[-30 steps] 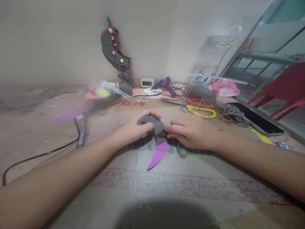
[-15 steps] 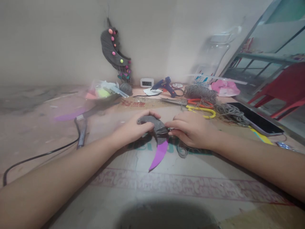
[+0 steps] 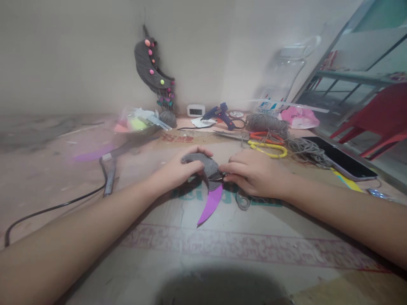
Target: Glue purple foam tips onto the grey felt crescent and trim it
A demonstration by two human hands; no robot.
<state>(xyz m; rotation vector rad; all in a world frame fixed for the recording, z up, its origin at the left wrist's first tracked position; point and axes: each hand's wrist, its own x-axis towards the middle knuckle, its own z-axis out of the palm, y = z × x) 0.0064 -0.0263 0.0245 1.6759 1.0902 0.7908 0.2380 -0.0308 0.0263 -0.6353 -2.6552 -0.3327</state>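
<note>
A purple crescent [image 3: 210,206], its upper part wrapped in grey yarn [image 3: 203,164], lies between my hands with the bare purple tip pointing down toward me. My left hand [image 3: 182,167] grips the wrapped part, thumb on top and fingers curled over the far side. At the crescent's right edge, my right hand [image 3: 252,173] pinches the grey yarn between thumb and fingers. A darker strand crosses the wrapped surface there. Loose yarn [image 3: 243,201] curls out from below my right hand onto the cardboard [image 3: 203,250].
Behind my hands lie scissors [image 3: 270,149], a glue gun [image 3: 222,115], a white clock [image 3: 196,110] and a yarn ball [image 3: 267,123]. Tangled yarn [image 3: 307,151] and a phone [image 3: 343,159] are right; a pen [image 3: 110,178] and cable are left. A decorated grey crescent [image 3: 148,63] hangs on the wall.
The crescent and both hands have shifted very slightly to the left. My left hand keeps its hold, and my right fingers stay pinched at the crescent's edge.
</note>
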